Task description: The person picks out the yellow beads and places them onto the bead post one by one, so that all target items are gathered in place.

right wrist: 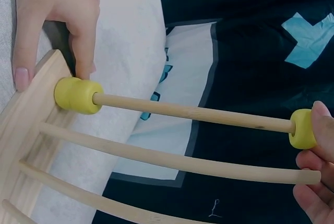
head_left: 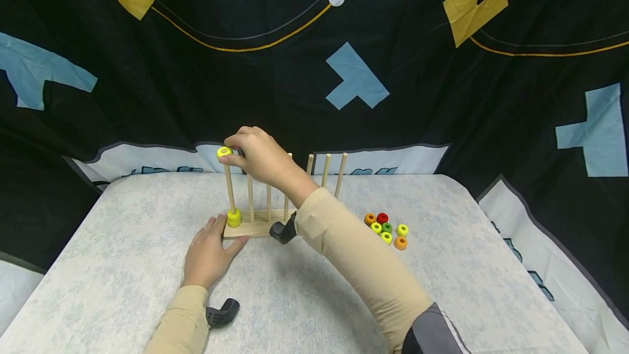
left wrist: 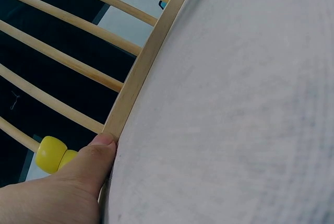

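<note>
A wooden peg stand (head_left: 256, 228) with a row of upright pegs is on the table. My right hand (head_left: 260, 156) pinches a yellow bead (head_left: 224, 151) at the top of the leftmost peg. In the right wrist view the peg's tip sits in the hole of this bead (right wrist: 301, 130). Two yellow beads (right wrist: 78, 95) are stacked at the foot of the same peg. My left hand (head_left: 208, 254) grips the left end of the base, its thumb (left wrist: 93, 157) along the front edge and its fingers on the other side.
Several loose beads lie to the right of the stand, among them a red bead (head_left: 382, 218), a green bead (head_left: 386, 228) and an orange bead (head_left: 400, 243). Behind the table (head_left: 442, 288) hangs a black cloth (head_left: 275, 92) with blue and yellow patches.
</note>
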Tool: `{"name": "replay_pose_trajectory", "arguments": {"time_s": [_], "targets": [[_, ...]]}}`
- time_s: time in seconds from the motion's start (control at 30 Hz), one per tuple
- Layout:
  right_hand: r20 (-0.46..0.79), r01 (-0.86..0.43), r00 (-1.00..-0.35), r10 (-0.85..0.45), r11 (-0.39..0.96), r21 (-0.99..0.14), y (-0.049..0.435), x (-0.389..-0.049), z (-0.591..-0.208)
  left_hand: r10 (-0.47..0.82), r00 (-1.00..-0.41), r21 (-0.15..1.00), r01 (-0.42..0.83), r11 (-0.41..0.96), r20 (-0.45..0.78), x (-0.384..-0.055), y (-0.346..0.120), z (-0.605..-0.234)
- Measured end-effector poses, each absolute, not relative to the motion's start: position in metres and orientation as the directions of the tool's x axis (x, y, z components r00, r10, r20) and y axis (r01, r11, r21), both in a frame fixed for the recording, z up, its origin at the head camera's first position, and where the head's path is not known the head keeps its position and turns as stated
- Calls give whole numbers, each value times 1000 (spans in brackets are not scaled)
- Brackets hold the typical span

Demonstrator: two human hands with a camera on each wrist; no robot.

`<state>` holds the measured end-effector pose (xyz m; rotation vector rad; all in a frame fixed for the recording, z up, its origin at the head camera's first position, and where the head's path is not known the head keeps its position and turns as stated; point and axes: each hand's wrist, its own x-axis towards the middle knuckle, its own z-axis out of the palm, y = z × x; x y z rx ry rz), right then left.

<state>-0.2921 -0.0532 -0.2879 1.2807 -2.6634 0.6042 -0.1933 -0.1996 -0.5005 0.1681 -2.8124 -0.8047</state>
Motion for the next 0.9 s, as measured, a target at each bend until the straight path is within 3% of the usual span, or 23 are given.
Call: {"name": "replay_pose_trajectory", "arguments": {"time_s": [0.9], "targets": [[281,-765,-638,-717,548,-339,-47,-295,-288,-169,-970,524,-54,850,175,-194,-200,-502]]}}
